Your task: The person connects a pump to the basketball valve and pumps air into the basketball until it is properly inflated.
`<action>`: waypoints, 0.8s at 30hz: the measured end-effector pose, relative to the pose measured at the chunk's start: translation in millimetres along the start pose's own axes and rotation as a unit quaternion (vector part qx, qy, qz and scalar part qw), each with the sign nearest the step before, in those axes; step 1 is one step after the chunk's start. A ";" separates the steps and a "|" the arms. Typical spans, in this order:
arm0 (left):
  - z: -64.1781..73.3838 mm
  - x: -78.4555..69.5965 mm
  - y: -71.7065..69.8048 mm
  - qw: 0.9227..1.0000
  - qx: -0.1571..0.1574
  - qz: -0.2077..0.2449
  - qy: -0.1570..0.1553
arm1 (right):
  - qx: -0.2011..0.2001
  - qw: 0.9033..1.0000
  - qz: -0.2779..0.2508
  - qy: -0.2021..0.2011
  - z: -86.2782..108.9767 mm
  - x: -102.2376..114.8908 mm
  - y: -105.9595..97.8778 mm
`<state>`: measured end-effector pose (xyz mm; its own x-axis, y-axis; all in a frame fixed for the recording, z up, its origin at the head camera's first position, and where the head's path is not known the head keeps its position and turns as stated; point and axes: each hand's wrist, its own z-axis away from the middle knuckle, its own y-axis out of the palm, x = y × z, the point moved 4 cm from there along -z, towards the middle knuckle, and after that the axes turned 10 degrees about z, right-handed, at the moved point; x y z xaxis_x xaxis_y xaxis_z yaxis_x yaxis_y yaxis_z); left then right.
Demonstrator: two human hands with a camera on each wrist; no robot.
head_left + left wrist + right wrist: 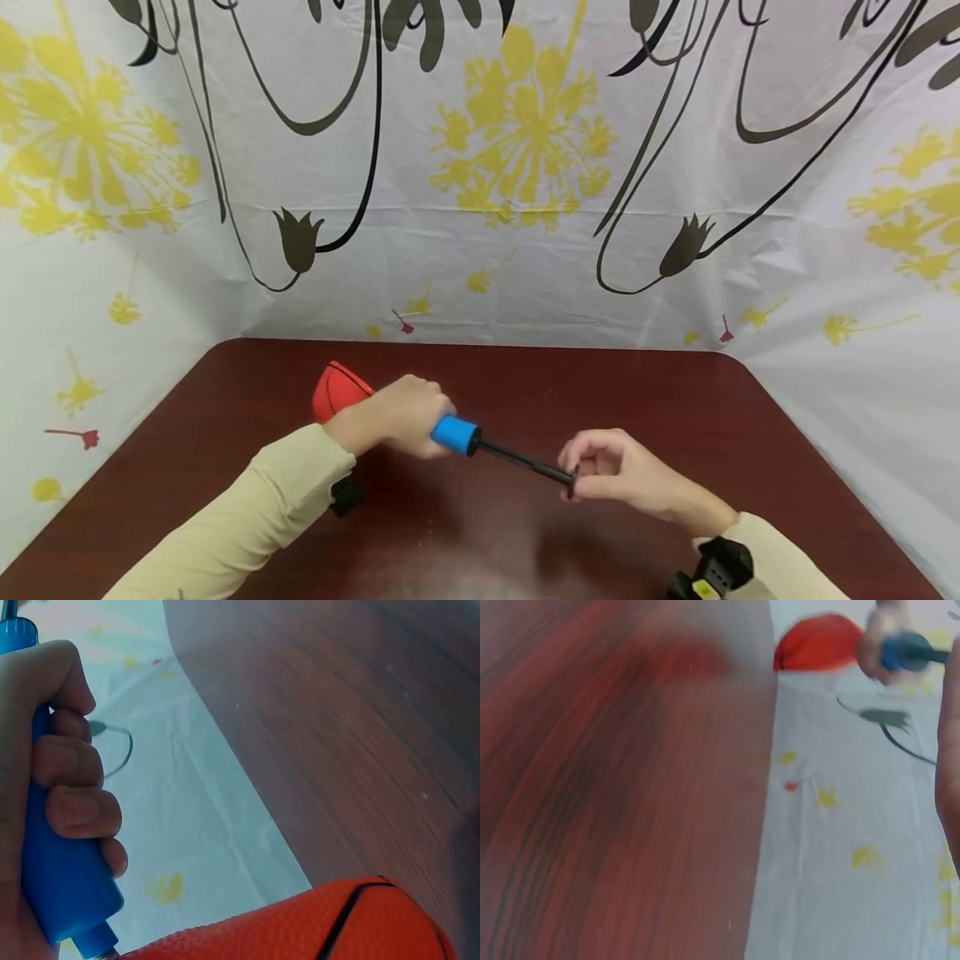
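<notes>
My left hand (pixel 405 414) grips the blue barrel of a hand pump (pixel 453 434), fingers wrapped round it in the left wrist view. A limp, partly folded red ball (pixel 339 392) with black lines sits at the pump's far end; in the left wrist view this ball (pixel 367 919) joins the blue barrel (pixel 71 881) through a narrow tip. From the other end a thin black rod (pixel 521 459) extends to the right. My right hand (pixel 630 475) pinches the small black handle at the rod's end between thumb and fingers. Pump and ball are held above the table.
A dark red-brown wooden table (pixel 465 550) with rounded back corners lies below both hands. White cloth (pixel 450 292) printed with yellow and grey plants hangs behind it and along the sides. Black wrist devices are strapped on both arms.
</notes>
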<state>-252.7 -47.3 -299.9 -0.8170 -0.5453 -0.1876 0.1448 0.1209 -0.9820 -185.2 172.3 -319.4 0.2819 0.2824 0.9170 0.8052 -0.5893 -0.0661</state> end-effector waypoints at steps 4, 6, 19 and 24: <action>6.3 3.5 0.2 1.000 -0.005 0.008 -0.003 | 0.009 1.000 0.015 -0.014 3.1 1.9 0.1; 5.1 3.2 1.5 1.000 -0.007 0.010 -0.002 | 0.002 0.999 0.044 -0.025 -6.2 -4.0 1.2; -2.4 -3.8 9.2 1.000 -0.006 0.023 0.004 | -0.048 0.990 0.135 0.009 -45.3 -28.0 8.9; 1.8 -2.0 8.6 1.000 -0.003 0.027 0.014 | -0.034 0.993 0.108 0.016 -20.1 -11.3 5.0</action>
<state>-248.9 -46.6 -308.0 -0.8235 -0.5145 -0.2391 0.1853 0.1544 -0.9705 -194.9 150.9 -322.2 0.4268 0.1207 0.8963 0.6901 -0.6840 -0.2365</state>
